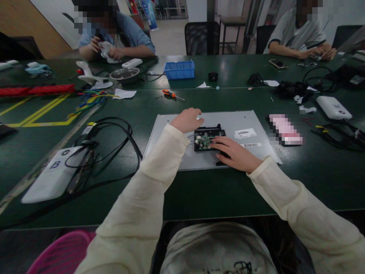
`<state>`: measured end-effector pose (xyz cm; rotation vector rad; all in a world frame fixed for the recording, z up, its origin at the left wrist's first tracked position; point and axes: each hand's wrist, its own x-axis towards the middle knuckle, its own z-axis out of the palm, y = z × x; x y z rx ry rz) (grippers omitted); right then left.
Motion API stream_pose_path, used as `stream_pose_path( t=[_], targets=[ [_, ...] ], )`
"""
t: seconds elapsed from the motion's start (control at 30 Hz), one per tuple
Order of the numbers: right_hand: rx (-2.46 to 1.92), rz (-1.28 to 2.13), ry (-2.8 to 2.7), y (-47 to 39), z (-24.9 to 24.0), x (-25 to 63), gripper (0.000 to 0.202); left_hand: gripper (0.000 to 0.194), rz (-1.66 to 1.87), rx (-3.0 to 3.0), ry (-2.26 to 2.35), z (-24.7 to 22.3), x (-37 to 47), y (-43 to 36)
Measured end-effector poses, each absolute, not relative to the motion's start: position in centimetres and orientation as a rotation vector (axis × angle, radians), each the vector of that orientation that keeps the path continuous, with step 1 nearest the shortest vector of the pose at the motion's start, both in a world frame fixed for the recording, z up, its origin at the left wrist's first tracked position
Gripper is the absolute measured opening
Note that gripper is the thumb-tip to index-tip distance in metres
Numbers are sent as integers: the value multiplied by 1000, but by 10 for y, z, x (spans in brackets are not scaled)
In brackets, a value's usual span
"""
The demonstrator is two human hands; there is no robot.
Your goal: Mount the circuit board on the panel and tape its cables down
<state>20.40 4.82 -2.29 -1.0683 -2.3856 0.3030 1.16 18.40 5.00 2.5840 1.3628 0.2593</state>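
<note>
A flat grey metal panel (pixel 173 161) with white labels lies on the green table in front of me. On its middle sits a black plastic frame (pixel 209 131) carrying a small green circuit board (pixel 204 142). My left hand (pixel 186 120) is over the panel's upper left part, just left of the frame; its fingers are bent, with a gap between fingertips and thumb and nothing visible there. My right hand (pixel 235 152) reaches in from the right, fingers spread and stretched onto the board's right edge. It covers part of the frame, and whether it grips anything is hidden.
Beyond the panel are an orange-handled screwdriver (pixel 172 94), a blue basket (pixel 179 70) and a metal bowl (pixel 124 75). White power banks with black cables (pixel 55 173) lie left, a pink phone (pixel 285 129) right. Two people sit across the table, their hands busy with small items.
</note>
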Motion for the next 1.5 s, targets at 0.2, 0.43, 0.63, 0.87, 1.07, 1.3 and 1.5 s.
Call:
stream_pose_path(
  t=[0.2, 0.43, 0.63, 0.87, 1.07, 1.3, 1.5],
  targets=[
    [-1095, 290, -2392, 48, -26, 205, 42, 42, 430, 2468, 1298, 17, 7, 161],
    [-1124, 279, -2396, 47, -26, 204, 42, 28, 745, 2328, 1307, -13, -6, 164],
    [-1102, 289, -2382, 48, -25, 205, 42, 20, 832, 2198, 1264, -27, -7, 177],
    [-1162, 304, -2370, 47, -22, 203, 42, 17, 911, 2062, 1310, -30, -9, 180],
    [-1251, 298, -2129, 58, -14, 204, 36, 11, 959, 2100, 1350, -30, -10, 179],
    [-1292, 193, -2090, 127, -3, 197, 23, 16, 890, 2127, 1347, -31, -13, 181],
    [-1486, 175, -2255, 178, -11, 163, 26, 20, 863, 2093, 1270, -33, -18, 186]
  ],
)
